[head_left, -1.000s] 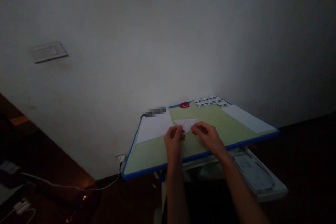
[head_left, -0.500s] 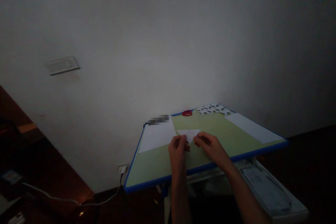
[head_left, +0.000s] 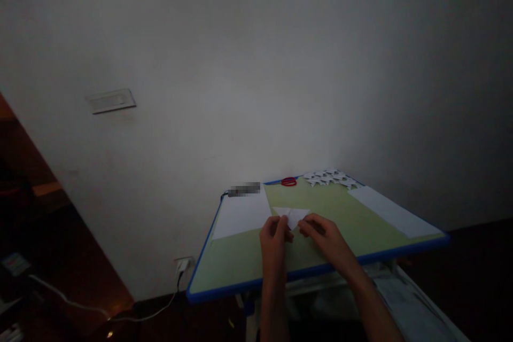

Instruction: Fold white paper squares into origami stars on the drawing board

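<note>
A small white folded paper triangle (head_left: 295, 215) lies on a green table with a blue edge (head_left: 240, 256). My left hand (head_left: 274, 235) pinches the paper's near left part with curled fingers. On the paper's right side my right hand (head_left: 326, 235) also pinches it, fingers bent. Both hands rest over the middle of the table top.
A white sheet (head_left: 242, 212) lies at the table's left, another white sheet (head_left: 395, 211) at its right. Several folded white paper pieces (head_left: 328, 177) and a red ring (head_left: 288, 181) sit at the far edge by the wall. A cable (head_left: 120, 316) runs along the dark floor to a wall socket (head_left: 182, 265).
The view has drifted, so the table and hands sit lower and further right in the picture. Both hands stay pinched on the paper triangle.
</note>
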{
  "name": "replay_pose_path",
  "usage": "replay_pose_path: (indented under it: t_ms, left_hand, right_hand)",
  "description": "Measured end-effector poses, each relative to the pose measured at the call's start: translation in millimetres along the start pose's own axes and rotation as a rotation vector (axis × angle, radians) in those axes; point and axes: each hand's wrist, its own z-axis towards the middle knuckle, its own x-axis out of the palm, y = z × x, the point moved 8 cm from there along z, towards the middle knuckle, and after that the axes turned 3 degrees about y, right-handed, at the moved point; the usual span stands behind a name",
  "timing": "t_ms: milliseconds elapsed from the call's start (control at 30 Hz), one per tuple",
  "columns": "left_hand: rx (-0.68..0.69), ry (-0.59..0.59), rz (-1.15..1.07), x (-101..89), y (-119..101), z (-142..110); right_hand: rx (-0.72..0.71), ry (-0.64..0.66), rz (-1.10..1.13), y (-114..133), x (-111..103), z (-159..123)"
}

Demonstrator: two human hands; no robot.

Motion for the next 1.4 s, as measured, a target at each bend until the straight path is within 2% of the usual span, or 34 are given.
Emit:
replay_pose_path:
  t_ms: [400,700,967,1400]
  left_hand:
    - [0.012,0.010,-0.003,-1.2,1,0]
    - [0.006,0.134,0.037,6.1,-6,-4]
    - [0.004,0.074,0.060,2.9,-6,-3]
    - [0.033,0.138,0.120,5.1,-7,-3]
  right_hand:
    - [-0.002,0.004,-0.012,2,1,0]
    - [0.032,-0.074,0.047,-5,-2,1]
    - [0.024,-0.063,0.098,-1,-1,1]
    - [0.019,-0.040,0.108,3,1,1]
